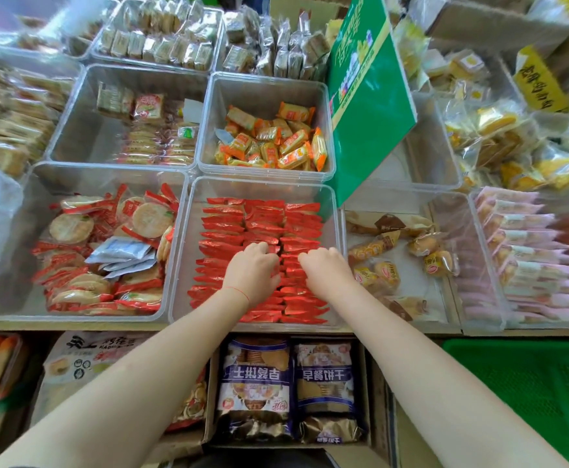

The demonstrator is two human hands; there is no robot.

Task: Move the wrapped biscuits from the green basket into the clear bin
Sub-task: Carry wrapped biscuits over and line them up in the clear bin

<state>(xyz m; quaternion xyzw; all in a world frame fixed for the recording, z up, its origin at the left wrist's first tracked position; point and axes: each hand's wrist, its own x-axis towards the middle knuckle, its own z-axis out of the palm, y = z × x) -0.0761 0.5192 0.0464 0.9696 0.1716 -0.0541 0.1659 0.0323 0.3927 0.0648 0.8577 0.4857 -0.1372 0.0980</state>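
1. The clear bin is sitting at the front of the counter, directly ahead of the person, between a bin of round crackers on its left and a bin of small cakes on its right.
2. The wrapped biscuits (red wrappers) are standing on edge in three rows that are filling the bin from front to back.
3. The left hand is reaching into the bin with knuckles up. Its fingers are curling down into the middle row, and the fingertips are disappearing among the packets, so a grip on any one packet cannot be confirmed.
4. The right hand is lying just beside the left, over the seam between the middle and right rows. Its fingers are likewise curling downward onto the packets (the tips are hidden behind the knuckles).
5. The biscuits are lying directly beneath and against the fingers of both hands; further packets are showing ahead of the knuckles and behind the wrists.
6. The green basket is sitting at the lower right, below the counter edge and well apart from both hands; its visible part is showing only mesh.
7. A box of large blue biscuit bags is resting below the counter, between the forearms.
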